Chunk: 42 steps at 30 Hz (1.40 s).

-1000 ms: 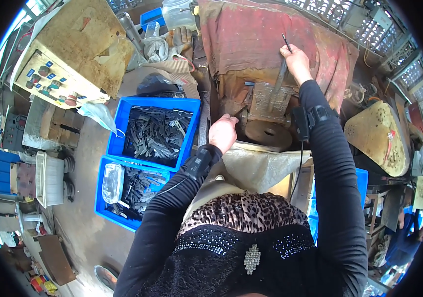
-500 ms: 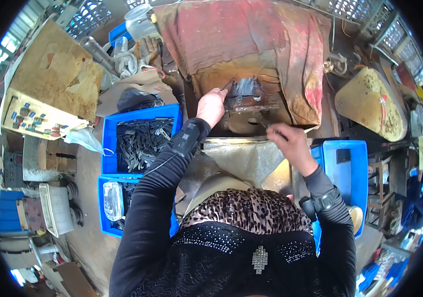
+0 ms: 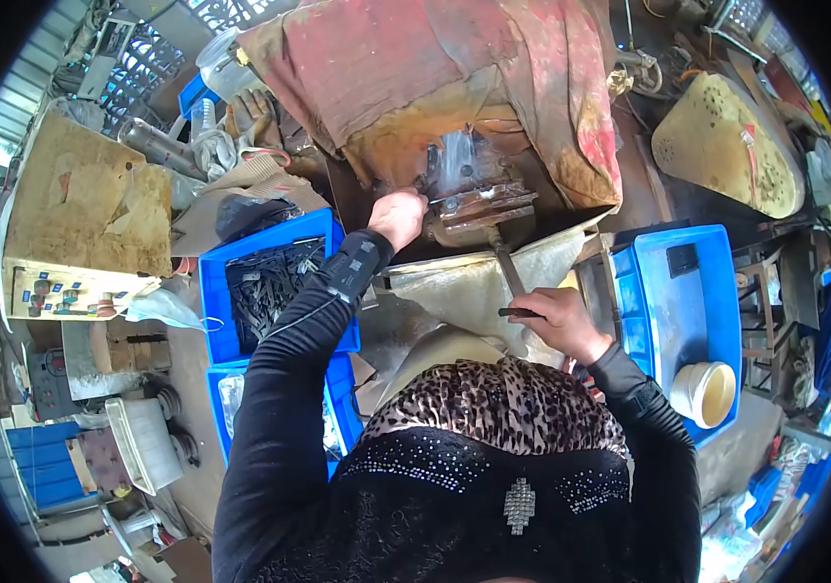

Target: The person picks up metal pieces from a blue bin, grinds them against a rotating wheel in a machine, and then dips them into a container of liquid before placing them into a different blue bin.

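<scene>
Blue plastic makes the first bin point(image 3: 218, 316), at the left; it contains many dark metal strips point(image 3: 265, 296) and lies at 8 o'clock from the left hand point(image 3: 398, 219). The fingers of this hand are curled at the left edge of a rusty metal fixture point(image 3: 485, 206), which is at 3 o'clock from it; whether this grip encloses something, I cannot tell. A red cloth point(image 3: 435, 58) hangs above, between 12 and 1 o'clock. From the fixture, a metal rod point(image 3: 505, 262) slants down toward 5 o'clock and reaches the right hand point(image 3: 568, 325). There the grip is closed around a dark strip point(image 3: 519, 312), whose free end comes out at 9 o'clock; if the rod is also held, I cannot see. Further right, a second blue bin point(image 3: 683, 311) carries a cream bucket point(image 3: 692, 389), at 4 o'clock from the right hand.
</scene>
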Available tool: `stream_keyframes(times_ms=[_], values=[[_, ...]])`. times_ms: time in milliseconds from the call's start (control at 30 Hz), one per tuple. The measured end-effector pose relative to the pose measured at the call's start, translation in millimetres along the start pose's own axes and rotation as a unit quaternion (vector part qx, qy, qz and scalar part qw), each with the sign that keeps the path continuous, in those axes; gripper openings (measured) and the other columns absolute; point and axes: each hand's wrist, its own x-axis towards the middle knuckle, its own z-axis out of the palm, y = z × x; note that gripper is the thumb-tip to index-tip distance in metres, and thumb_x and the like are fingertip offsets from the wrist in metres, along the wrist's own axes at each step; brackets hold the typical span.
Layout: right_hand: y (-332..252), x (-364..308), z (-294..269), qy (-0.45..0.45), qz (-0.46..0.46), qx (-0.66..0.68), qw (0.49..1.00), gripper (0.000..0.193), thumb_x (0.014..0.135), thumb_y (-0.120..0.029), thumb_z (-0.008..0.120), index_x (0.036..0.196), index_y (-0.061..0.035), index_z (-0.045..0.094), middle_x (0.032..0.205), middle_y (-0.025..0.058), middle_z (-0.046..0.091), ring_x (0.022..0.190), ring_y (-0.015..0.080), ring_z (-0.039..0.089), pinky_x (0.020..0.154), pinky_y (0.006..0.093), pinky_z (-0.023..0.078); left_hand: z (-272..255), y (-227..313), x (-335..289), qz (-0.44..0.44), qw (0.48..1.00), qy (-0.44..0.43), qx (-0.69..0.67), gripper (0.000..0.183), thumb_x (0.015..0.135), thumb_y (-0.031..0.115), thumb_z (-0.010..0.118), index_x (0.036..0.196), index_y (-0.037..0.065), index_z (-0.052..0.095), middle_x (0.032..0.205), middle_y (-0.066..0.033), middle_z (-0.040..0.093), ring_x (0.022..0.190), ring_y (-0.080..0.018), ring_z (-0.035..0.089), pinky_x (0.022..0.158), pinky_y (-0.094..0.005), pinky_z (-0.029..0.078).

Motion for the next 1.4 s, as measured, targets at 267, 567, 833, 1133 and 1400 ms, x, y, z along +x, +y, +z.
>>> stream_keyframes(times_ms=[267, 567, 833, 1133, 1400], values=[[3.1, 0.2, 1.9, 0.012, -0.005, 0.021, 1.0, 0.02, 0.077, -0.012, 0.077, 0.094, -0.0078, 0.069, 0.075, 0.0091, 0.065, 0.066, 0.0287, 0.065, 0.057, 0.0355, 0.048, -44.3, 35.3, -8.1, -0.012, 0.993, 0.033, 0.11, 0.014, 0.086, 0.018, 0.059, 0.075, 0.01, 0.06, 0.073, -0.0129, 0.06, 0.075, -0.0319, 0.062, 0.063, -0.0418, 0.05], [5.0, 0.2, 1.5, -0.001, 0.018, 0.065, 0.998, 0.021, 0.078, -0.015, 0.077, 0.096, -0.0072, 0.069, 0.078, 0.0109, 0.066, 0.069, 0.0275, 0.065, 0.06, 0.0342, 0.049, 13.0, 3.8, -4.9, 0.011, 0.98, 0.035, 0.195, 0.011, 0.083, 0.016, 0.059, 0.074, 0.01, 0.06, 0.07, -0.0113, 0.061, 0.071, -0.0313, 0.062, 0.063, -0.0415, 0.051], [7.9, 27.3, -15.3, 0.077, 0.272, 0.264, 0.922, 0.021, 0.092, -0.019, 0.067, 0.101, -0.0005, 0.068, 0.082, 0.0013, 0.066, 0.078, 0.0057, 0.059, 0.071, 0.0251, 0.049, -11.6, 31.2, -8.7, -0.079, 0.952, 0.086, -0.284, 0.013, 0.077, 0.015, 0.054, 0.066, 0.008, 0.055, 0.066, -0.0119, 0.055, 0.067, -0.0295, 0.055, 0.063, -0.0397, 0.048], [35.3, 115.5, -0.2, 0.176, 0.249, 0.702, 0.644, 0.021, 0.095, -0.019, 0.062, 0.107, -0.0029, 0.053, 0.093, 0.0104, 0.063, 0.085, 0.0229, 0.067, 0.079, 0.0371, 0.055, -131.6, 177.8, -3.9, -0.069, 0.977, 0.179, 0.094, 0.017, 0.088, 0.012, 0.052, 0.074, 0.006, 0.059, 0.07, -0.0109, 0.058, 0.066, -0.0274, 0.064, 0.056, -0.0397, 0.051], [38.8, 101.0, -17.5, 0.162, 0.302, 0.628, 0.699, 0.01, 0.097, -0.011, 0.055, 0.105, -0.0045, 0.056, 0.079, 0.0001, 0.052, 0.061, 0.0096, 0.047, 0.055, 0.0283, 0.043, -130.6, 140.4, -26.4, -0.125, 0.847, 0.125, -0.501, 0.082, 0.079, -0.014, 0.034, 0.152, 0.023, 0.032, 0.087, -0.0078, 0.063, 0.066, -0.0129, 0.054, 0.062, -0.0266, 0.05]])
